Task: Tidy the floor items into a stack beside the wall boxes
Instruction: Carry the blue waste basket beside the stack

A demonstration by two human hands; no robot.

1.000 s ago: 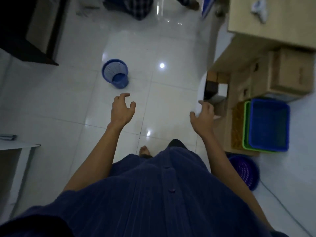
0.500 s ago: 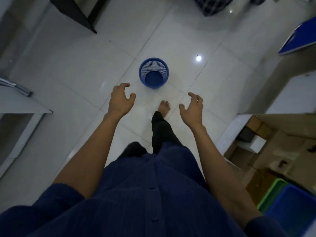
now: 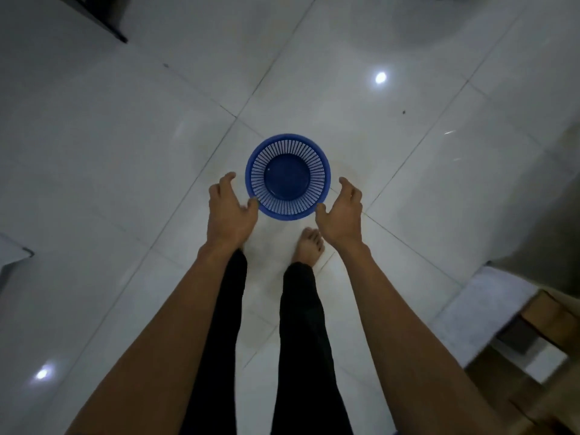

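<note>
A round blue slatted plastic basket (image 3: 287, 176) stands upright and empty on the white tiled floor, right in front of my bare feet. My left hand (image 3: 230, 209) is at its left rim, fingers spread, thumb touching or nearly touching the rim. At the basket's right side, my right hand (image 3: 342, 211) is held out with fingers apart, a small gap from the rim. Neither hand grips anything.
Cardboard boxes (image 3: 546, 334) and a white ledge sit at the lower right edge. A dark furniture leg (image 3: 110, 23) is at the top left. A pale table corner (image 3: 12, 252) shows at the left edge. Glossy tiles surround the basket.
I have walked up to the basket, which is now close below me. Both hands have dropped to either side of its rim. The boxes have slid to the right edge of view.
</note>
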